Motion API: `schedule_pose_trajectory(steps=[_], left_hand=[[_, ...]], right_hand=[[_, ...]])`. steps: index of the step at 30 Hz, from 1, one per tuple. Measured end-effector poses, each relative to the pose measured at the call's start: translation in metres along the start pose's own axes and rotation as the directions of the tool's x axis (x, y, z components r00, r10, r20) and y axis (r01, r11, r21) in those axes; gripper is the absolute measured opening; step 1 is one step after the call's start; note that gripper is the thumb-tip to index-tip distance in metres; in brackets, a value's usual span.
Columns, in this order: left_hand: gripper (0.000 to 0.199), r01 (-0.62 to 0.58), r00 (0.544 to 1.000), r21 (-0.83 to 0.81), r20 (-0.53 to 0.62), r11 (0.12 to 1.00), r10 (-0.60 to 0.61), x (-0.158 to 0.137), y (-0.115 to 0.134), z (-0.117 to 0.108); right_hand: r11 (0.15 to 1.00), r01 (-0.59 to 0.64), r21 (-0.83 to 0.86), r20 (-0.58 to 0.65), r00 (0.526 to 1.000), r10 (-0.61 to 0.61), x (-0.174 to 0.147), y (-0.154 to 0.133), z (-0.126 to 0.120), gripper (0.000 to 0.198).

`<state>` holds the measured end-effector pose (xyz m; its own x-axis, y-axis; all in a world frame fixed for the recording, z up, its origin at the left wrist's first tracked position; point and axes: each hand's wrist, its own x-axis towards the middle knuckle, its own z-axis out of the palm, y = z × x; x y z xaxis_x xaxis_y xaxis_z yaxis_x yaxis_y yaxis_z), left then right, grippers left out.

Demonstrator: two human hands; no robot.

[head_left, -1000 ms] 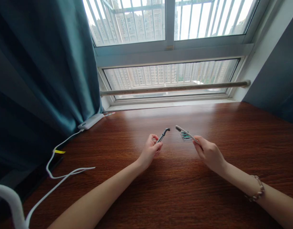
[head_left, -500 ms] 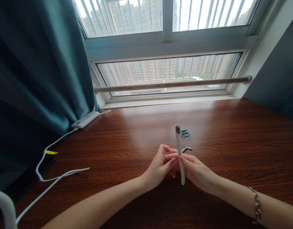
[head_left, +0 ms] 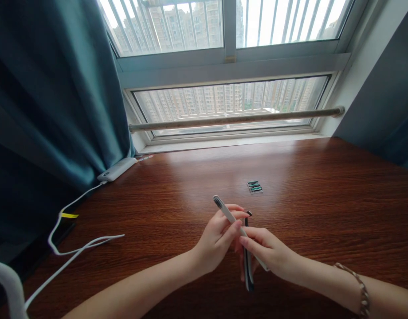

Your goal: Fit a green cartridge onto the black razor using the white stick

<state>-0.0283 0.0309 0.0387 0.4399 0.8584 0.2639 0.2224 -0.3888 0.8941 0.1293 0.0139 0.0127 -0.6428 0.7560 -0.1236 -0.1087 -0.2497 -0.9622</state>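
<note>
A white toothbrush (head_left: 229, 215) with dark bristles slants across both hands, its head pointing up and to the left. My right hand (head_left: 273, 251) is closed, pinching the toothbrush handle between thumb and fingers. Below the toothbrush, a dark and silver razor handle (head_left: 247, 266) runs nearly straight toward me, its small neck end away from me. My left hand (head_left: 214, 241) is closed around the razor handle; its thumb also touches the toothbrush. Some left fingers are hidden behind the two items. Beyond the hands, several razor cartridges (head_left: 255, 186) lie in a clear holder on the table.
The brown wooden table (head_left: 177, 177) reaches to the window sill. At left are a white power bank (head_left: 117, 169), a white cable (head_left: 91, 243), a yellow strip (head_left: 70, 215) and a blue curtain (head_left: 74, 88). A white curved tube (head_left: 6, 283) stands at the lower left.
The toothbrush has tilted from nearly upright to slanting left, its head lower. The razor handle has swung from pointing right to lying lengthwise, and more of it shows.
</note>
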Motion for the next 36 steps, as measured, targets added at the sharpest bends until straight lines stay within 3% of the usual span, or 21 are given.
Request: schedule_pose_trajectory(steps=[3, 5, 7, 9, 11, 13, 15, 19, 21, 24, 27, 30, 34, 36], left_hand=[[0.031, 0.081, 0.993, -0.387, -0.05, 0.918, -0.109, 0.004, 0.005, -0.002], [0.032, 0.009, 0.963, -0.552, -0.221, 0.834, -0.157, 0.009, 0.008, -0.01], [0.031, -0.02, 0.93, -0.649, -0.292, 0.761, -0.225, 0.014, 0.008, -0.021], [0.029, 0.061, 0.924, -0.704, -0.228, 0.708, -0.307, 0.017, 0.004, -0.028], [0.031, 0.215, 0.923, -0.702, -0.081, 0.679, -0.377, 0.019, -0.004, -0.029], [0.035, 0.358, 0.905, -0.64, 0.059, 0.68, -0.421, 0.019, -0.013, -0.026], [0.037, 0.406, 0.9, -0.547, 0.104, 0.732, -0.422, 0.018, -0.02, -0.02], [0.03, 0.405, 0.914, -0.335, 0.162, 0.851, -0.372, 0.015, -0.026, -0.013], [0.029, 0.416, 0.902, -0.207, 0.218, 0.885, -0.373, 0.014, -0.027, -0.014], [0.03, 0.314, 0.924, 0.062, 0.21, 0.948, -0.32, 0.015, -0.026, -0.018], [0.03, 0.192, 0.96, 0.284, 0.142, 0.939, -0.24, 0.018, -0.026, -0.021], [0.027, 0.171, 0.969, 0.365, 0.107, 0.915, -0.224, 0.017, -0.026, -0.021], [0.025, 0.114, 0.957, 0.389, 0.204, 0.914, -0.206, 0.014, -0.027, -0.018], [0.025, 0.13, 0.958, 0.406, 0.182, 0.904, -0.22, 0.013, -0.027, -0.018]], right_hand=[[0.999, 0.034, -0.019, 0.094, 0.995, -0.032, -0.003, 0.0, 0.004, 0.026], [0.998, 0.066, 0.025, 0.115, 0.991, -0.068, -0.002, 0.001, 0.002, 0.025], [0.992, 0.098, 0.081, 0.067, 0.992, -0.104, 0.001, 0.003, -0.007, 0.029], [0.988, 0.122, 0.096, 0.016, 0.992, -0.125, 0.007, 0.005, -0.019, 0.041], [0.985, 0.15, 0.089, -0.005, 0.989, -0.15, 0.013, 0.006, -0.033, 0.058], [0.975, 0.202, 0.094, -0.05, 0.979, -0.198, 0.017, 0.005, -0.046, 0.067], [0.962, 0.245, 0.124, -0.112, 0.966, -0.232, 0.019, 0.003, -0.054, 0.064], [0.953, 0.225, 0.205, -0.17, 0.967, -0.191, 0.018, 0.001, -0.06, 0.027], [0.952, 0.208, 0.224, -0.188, 0.968, -0.167, 0.017, 0.002, -0.06, 0.021], [0.954, 0.191, 0.231, -0.218, 0.966, -0.141, 0.015, 0.004, -0.06, 0.034], [0.954, 0.158, 0.253, -0.23, 0.968, -0.1, 0.014, 0.004, -0.059, 0.038], [0.95, 0.147, 0.277, -0.244, 0.967, -0.078, 0.014, 0.002, -0.059, 0.038], [0.944, 0.144, 0.297, -0.234, 0.969, -0.075, 0.013, -0.001, -0.059, 0.036], [0.933, 0.142, 0.331, -0.229, 0.971, -0.066, 0.013, -0.002, -0.059, 0.034]])
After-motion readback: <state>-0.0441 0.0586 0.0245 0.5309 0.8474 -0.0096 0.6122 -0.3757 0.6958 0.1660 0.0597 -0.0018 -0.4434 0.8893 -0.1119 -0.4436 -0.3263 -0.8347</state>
